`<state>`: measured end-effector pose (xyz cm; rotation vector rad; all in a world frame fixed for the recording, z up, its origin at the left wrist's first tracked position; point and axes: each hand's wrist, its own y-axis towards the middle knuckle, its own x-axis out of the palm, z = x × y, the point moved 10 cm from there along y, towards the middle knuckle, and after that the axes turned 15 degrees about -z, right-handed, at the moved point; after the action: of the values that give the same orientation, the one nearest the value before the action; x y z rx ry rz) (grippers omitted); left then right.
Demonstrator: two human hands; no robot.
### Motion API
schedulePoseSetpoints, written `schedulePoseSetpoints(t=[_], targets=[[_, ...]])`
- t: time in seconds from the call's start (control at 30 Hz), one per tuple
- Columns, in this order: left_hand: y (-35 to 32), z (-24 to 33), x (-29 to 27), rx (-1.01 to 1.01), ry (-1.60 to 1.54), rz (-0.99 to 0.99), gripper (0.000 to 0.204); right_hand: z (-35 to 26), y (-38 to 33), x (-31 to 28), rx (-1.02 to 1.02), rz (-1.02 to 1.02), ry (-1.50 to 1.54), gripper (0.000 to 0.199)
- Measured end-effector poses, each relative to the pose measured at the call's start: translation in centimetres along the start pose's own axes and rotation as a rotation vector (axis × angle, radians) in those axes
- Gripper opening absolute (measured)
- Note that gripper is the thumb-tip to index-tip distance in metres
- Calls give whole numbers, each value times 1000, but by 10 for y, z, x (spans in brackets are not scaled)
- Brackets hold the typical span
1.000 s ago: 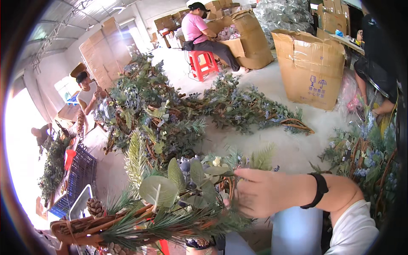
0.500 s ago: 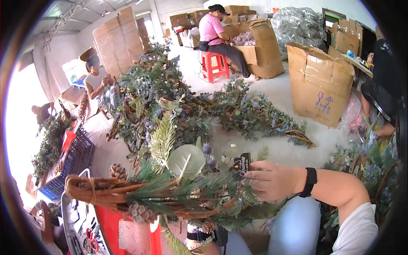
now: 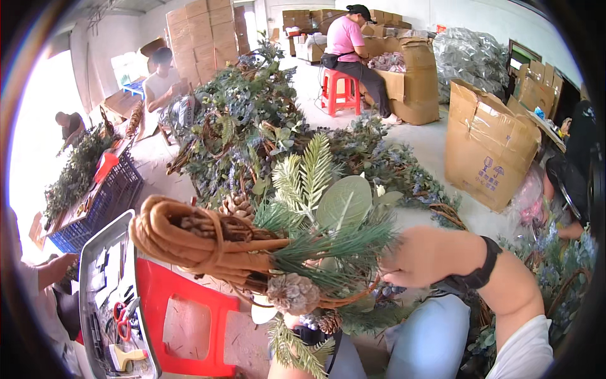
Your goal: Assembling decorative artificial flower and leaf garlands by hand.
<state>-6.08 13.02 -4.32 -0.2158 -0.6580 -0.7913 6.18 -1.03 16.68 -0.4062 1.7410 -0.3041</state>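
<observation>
Risen toward me, the brown-vine, green-needled garland (image 3: 325,247) ran lengthwise left from my nearer bare right hand (image 3: 418,256) — finger grip too blurred to tell, left hand hidden.

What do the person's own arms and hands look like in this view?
The right hand shows no glove; a wide black wristband sits at its wrist, and a short white sleeve covers the upper arm. The left forearm is bare, with a black band at the wrist; the left hand is mostly hidden.
</observation>
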Motion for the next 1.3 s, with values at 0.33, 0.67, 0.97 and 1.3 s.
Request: schedulePoseSetpoints(t=[0.33,0.67,0.97,1.3], targets=[[-5,4,-6,28,16,37,18,-32,-52,-36,174,849,-279,31],[-7,-7,-2,-7,58,37,17,-55,-13,78,166,767,-106,26],[-14,-7,-7,7,93,84,16,-10,-69,-7,165,710,-98,31],[16,31,44,8,197,-13,15,-2,6,50,-344,456,529,53]])
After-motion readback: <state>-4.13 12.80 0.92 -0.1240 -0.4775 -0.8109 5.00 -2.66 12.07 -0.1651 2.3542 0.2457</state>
